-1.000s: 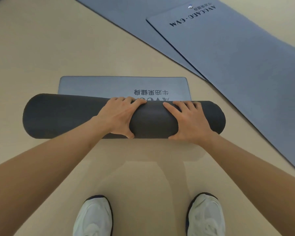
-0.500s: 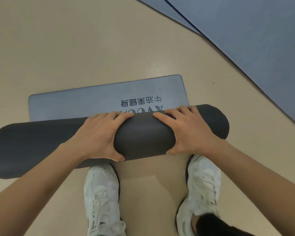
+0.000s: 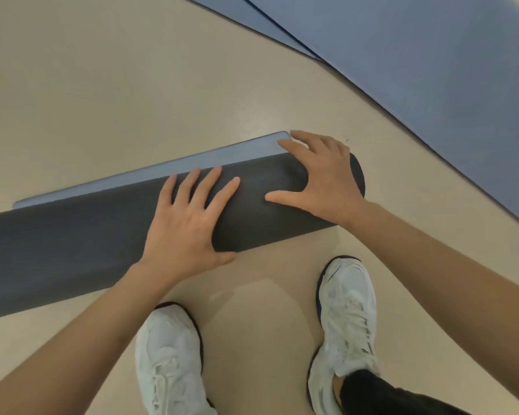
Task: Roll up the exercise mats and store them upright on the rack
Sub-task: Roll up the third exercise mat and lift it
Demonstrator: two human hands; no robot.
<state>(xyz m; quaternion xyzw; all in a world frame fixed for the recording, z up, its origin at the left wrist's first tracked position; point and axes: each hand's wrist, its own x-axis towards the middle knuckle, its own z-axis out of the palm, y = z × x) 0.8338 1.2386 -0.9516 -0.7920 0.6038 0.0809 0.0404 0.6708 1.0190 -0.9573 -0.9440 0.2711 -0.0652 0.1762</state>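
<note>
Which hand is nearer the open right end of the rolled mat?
Right. The right hand rests on the rolled mat beside that end; the left hand lies flat nearer the roll's middle.

no legible text, mats seemingly unmarked

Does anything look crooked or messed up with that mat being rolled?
Nothing stands out. The rolled mat looks even, with a thin flat strip left. Both the left hand and right hand press flat on it.

Mat: dark roll (image 3: 102,244) on the floor (image 3: 102,100), thin blue strip (image 3: 162,170) unrolled.
My left hand (image 3: 189,223): flat on roll.
My right hand (image 3: 324,178): spread near its right end.
</note>
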